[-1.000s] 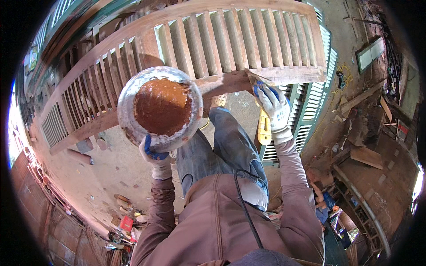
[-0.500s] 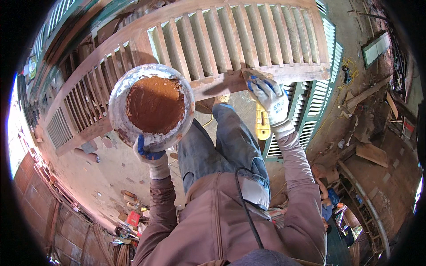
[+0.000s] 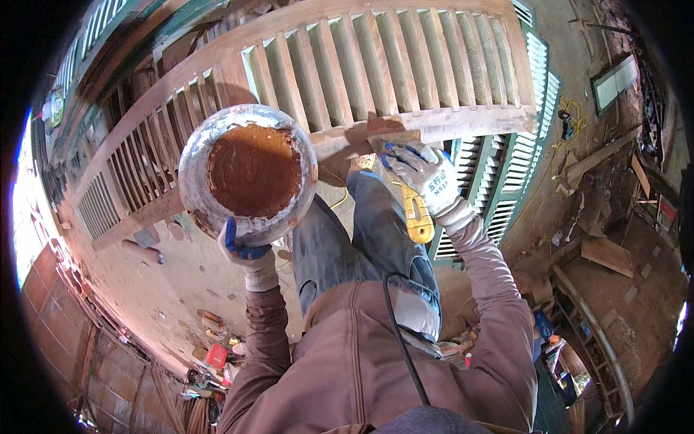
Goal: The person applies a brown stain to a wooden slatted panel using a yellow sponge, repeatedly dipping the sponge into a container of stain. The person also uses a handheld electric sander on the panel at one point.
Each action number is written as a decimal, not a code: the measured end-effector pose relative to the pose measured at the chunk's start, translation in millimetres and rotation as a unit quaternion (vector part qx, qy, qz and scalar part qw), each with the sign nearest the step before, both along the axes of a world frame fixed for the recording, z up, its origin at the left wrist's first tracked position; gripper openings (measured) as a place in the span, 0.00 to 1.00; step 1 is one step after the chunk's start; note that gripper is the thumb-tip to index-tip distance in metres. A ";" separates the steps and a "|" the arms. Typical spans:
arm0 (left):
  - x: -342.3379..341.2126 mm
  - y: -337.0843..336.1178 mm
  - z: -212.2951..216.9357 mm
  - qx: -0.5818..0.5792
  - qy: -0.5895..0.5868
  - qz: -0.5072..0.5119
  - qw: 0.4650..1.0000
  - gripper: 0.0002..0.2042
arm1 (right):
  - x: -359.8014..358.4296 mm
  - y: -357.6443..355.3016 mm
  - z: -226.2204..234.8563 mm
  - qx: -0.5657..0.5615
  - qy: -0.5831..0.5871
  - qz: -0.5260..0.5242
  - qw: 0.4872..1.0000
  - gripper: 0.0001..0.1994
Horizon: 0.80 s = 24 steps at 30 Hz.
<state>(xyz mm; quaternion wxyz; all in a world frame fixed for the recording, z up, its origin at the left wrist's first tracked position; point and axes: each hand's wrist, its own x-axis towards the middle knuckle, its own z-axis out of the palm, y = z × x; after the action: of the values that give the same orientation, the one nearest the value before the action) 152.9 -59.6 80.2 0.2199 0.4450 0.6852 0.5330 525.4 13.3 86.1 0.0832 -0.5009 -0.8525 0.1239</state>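
My left hand [image 3: 243, 249], in a white and blue glove, grips the near rim of a round, paste-smeared metal bowl [image 3: 190, 170]. Reddish-brown paste [image 3: 253, 177] fills the bowl's middle. My gloved right hand [image 3: 425, 173] is closed around a putty knife [image 3: 394, 137]; its handle is hidden by the fingers. The flat, brown-smeared blade lies at the near rail of a slatted wooden shutter [image 3: 470, 120]. Whether the blade touches the wood or hovers just over it, I cannot tell. The bowl is held over the shutter's near edge, left of the blade.
Green louvered shutters [image 3: 506, 195] stand under the wooden one at right. A yellow sandal [image 3: 418, 217] shows below my right hand. Yellow cord [image 3: 575, 119], planks [image 3: 606, 253] and a curved pipe [image 3: 596, 333] lie at right. Scattered tools and a red box [image 3: 215, 356] are at lower left.
My right hand has moved left and a little toward me, turning so the putty knife's blade shows more broadly. My left hand and the bowl have barely moved.
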 end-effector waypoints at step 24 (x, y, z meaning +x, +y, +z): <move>4.4 9.8 -4.4 0.048 -0.004 0.031 0.998 0.16 | -21.1 20.3 -9.0 0.043 0.031 -0.021 0.998 0.16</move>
<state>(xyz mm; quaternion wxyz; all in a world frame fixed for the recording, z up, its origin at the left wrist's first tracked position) 157.3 -49.8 75.8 0.1842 0.4314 0.6715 0.5736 504.3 33.6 77.2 0.1339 -0.5108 -0.8432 0.1004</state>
